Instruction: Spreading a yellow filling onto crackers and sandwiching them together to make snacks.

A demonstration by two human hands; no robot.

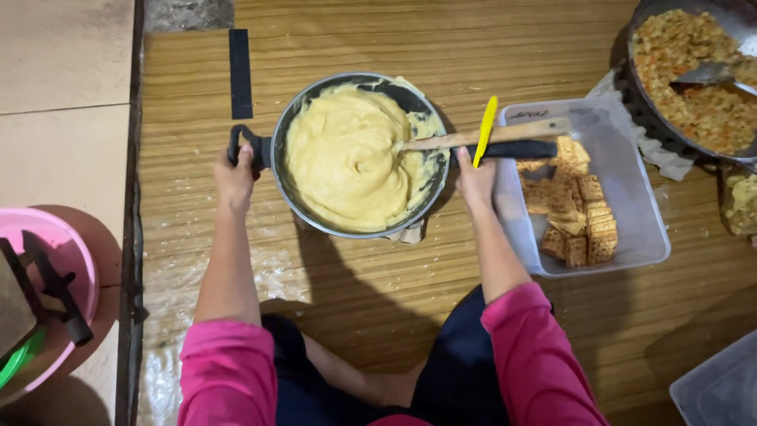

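A dark pan (285, 132) full of thick pale-yellow batter (344, 158) sits on the wooden floor in front of me. My left hand (234, 175) grips the pan's small black loop handle at its left side. My right hand (475, 180) is closed on the pan's long black handle (512, 149) at its right side. A wooden spoon (489, 134) rests in the batter, its handle lying over the rim toward the right. A yellow spatula (484, 130) stands tilted just above my right hand.
A clear plastic tub (637, 201) of square crackers (579, 207) lies right of the pan. A large pan of crumbly orange-yellow food (694, 75) with a metal spoon sits at the upper right. A pink basin (55, 260) is at the left; another clear tub (721, 383) is at the lower right.
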